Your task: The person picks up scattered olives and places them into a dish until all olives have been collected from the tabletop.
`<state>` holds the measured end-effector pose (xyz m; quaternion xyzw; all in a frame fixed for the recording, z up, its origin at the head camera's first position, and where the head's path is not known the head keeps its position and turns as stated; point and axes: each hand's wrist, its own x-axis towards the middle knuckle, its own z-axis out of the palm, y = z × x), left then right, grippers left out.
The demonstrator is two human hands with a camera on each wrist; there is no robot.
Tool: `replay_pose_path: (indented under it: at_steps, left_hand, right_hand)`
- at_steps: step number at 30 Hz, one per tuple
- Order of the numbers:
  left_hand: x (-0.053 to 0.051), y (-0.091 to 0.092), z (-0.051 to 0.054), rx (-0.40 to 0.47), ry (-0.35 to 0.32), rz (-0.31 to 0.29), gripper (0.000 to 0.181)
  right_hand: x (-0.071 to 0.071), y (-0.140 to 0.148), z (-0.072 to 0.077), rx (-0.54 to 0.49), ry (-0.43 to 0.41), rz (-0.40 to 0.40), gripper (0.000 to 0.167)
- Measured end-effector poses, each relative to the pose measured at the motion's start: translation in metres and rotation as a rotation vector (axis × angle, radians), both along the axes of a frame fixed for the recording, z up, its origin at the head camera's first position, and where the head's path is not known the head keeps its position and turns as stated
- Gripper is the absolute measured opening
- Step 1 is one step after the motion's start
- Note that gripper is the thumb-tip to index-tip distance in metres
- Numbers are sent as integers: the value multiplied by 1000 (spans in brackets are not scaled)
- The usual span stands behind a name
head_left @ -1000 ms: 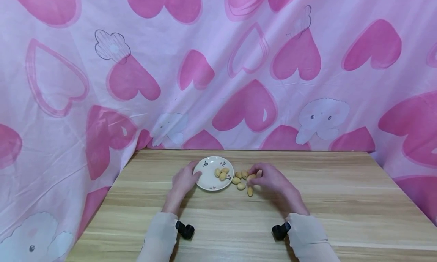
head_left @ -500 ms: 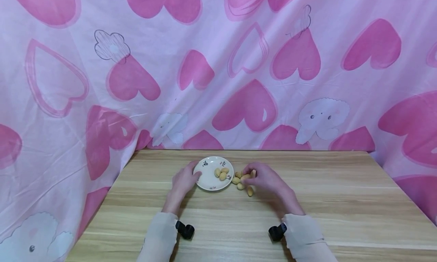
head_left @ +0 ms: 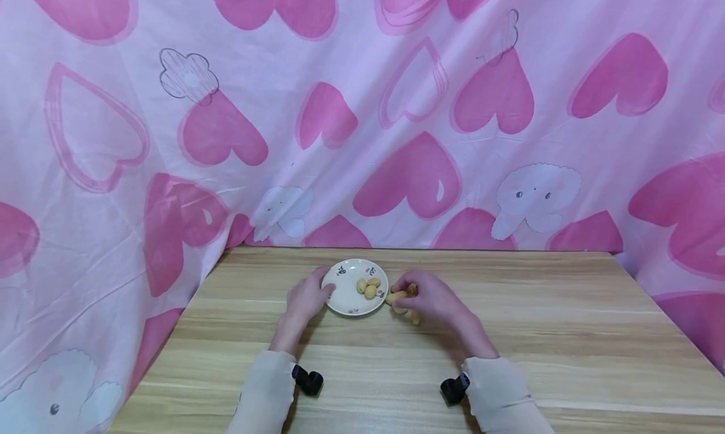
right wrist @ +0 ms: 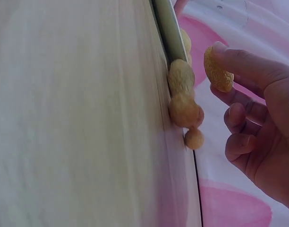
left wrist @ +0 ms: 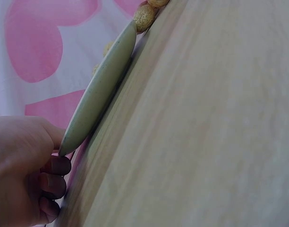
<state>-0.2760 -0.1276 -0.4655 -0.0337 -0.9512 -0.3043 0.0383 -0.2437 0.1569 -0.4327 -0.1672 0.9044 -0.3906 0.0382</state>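
Pinching one peanut (right wrist: 217,71) in the right hand (head_left: 432,297), between thumb and fingertip, lifted clear of the loose peanuts (right wrist: 184,109) on the table (head_left: 368,365) beside the plate (head_left: 343,290). Steadying the plate with the left hand (head_left: 304,297), clamped on its rim. Apparently loading nut by nut, with three plated peanuts (head_left: 370,292) to show. Probably calls next for crossing the rim and letting go gently.

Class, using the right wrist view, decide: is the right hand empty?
No, the right hand pinches a peanut between its thumb and a finger.
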Motion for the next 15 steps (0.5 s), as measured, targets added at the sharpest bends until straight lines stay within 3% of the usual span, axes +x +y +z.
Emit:
replay_pose_path:
  at_steps: [9, 15]
  left_hand:
    - [0, -1, 0, 7, -10, 0, 49]
    - [0, 0, -1, 7, 1, -4, 49]
  right_hand:
    - [-2, -16, -5, 8, 19, 55, 22]
    - [-2, -25, -3, 52, 80, 86, 26]
